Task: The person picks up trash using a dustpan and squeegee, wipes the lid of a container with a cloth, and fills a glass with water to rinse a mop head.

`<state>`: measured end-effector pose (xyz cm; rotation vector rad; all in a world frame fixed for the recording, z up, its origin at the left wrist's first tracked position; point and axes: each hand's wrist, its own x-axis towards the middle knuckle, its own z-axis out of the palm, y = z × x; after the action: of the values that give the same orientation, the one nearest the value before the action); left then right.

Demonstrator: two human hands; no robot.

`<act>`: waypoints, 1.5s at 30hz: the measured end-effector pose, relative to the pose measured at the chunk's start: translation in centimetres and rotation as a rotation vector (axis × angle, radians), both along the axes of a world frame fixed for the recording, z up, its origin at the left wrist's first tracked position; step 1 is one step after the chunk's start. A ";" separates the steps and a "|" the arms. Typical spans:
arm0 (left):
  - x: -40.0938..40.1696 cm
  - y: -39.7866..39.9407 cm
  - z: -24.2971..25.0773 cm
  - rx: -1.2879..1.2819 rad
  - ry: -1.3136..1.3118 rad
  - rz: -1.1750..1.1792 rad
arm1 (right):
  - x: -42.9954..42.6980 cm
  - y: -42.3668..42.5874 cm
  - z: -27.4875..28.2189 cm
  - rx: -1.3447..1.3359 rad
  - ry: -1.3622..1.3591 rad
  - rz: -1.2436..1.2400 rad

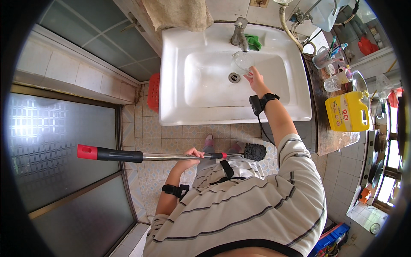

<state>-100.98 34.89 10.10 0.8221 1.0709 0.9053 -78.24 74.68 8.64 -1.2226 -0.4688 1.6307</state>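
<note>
In the head view, my right hand [256, 78] holds a clear glass or plastic cup [242, 61] by its side, under the metal faucet [239, 35] and over the white sink basin [208, 86]. The drain [234, 77] lies just below the cup. Whether water runs cannot be told. My left hand [194, 153] is closed on the metal pole of a mop or brush [170, 157], which lies level across the front of my body. Its red and black grip points left, and its dark, rough head [255, 152] is at the right end. A green cloth [253, 42] rests beside the faucet.
On the wooden counter [337, 143] at the right stand a yellow jug [347, 111], a clear jar [332, 84] and a cup of toothbrushes [322, 57]. A red plastic basket [153, 92] is left of the sink. A frosted glass door [70, 138] stands at the left.
</note>
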 end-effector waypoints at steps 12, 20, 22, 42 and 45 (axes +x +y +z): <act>-0.1 0.6 -0.4 -0.011 0.003 -0.049 | 0.6 -0.2 -1.2 -0.139 0.015 0.173; -0.3 1.1 -0.2 -0.025 -0.013 -0.058 | 1.0 0.0 0.3 -0.150 -0.105 0.278; -0.5 1.0 -0.3 -0.018 0.011 -0.061 | 0.3 -0.3 1.8 -0.197 -0.185 0.286; -1.5 1.4 -2.0 0.004 0.019 -0.033 | -6.8 1.8 22.7 0.291 -0.582 0.736; -1.7 1.4 -2.1 -0.033 0.012 -0.048 | -6.9 2.9 22.4 0.260 -0.561 0.724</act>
<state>-102.70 36.31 8.05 0.8234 1.0693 0.8418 -85.13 77.61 31.00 -1.3852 -1.5710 1.6955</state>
